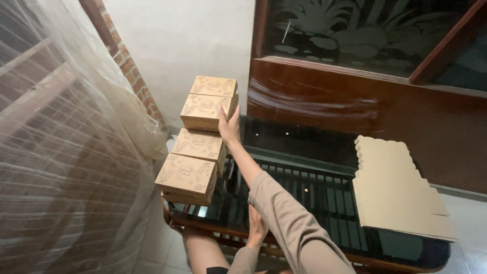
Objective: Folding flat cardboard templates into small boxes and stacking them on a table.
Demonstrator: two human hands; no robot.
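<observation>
Cardboard boxes (200, 134), brown with a printed pattern on their lids, stand in two stacks at the left end of a dark glass-topped table (309, 195). The right hand (229, 125) reaches far out from a beige sleeve (289, 223) and lies flat against the right side of the upper box in the far stack (208, 104), fingers spread and pointing up, palm pressed to the cardboard rather than wrapped around it. That far stack sits against the pale wall (182, 40), its two visible lids stepping up toward the far side. Nearer and lower is the second stack, with one box (199, 144) just below the hand and another (186, 177) nearest the viewer, at the table's left edge.

The left hand (257, 228) rests at the near wooden rim of the table, fingers together and laid flat on the edge, holding nothing.

On the right end of the table lies a pile of flat, unfolded cardboard sheets (395, 193) with a scalloped far edge, well apart from the boxes. Beyond the table stands a dark polished wooden cabinet (355, 106) with etched glass. A sheer net curtain (66, 152) hangs on the left in front of a brick wall.
</observation>
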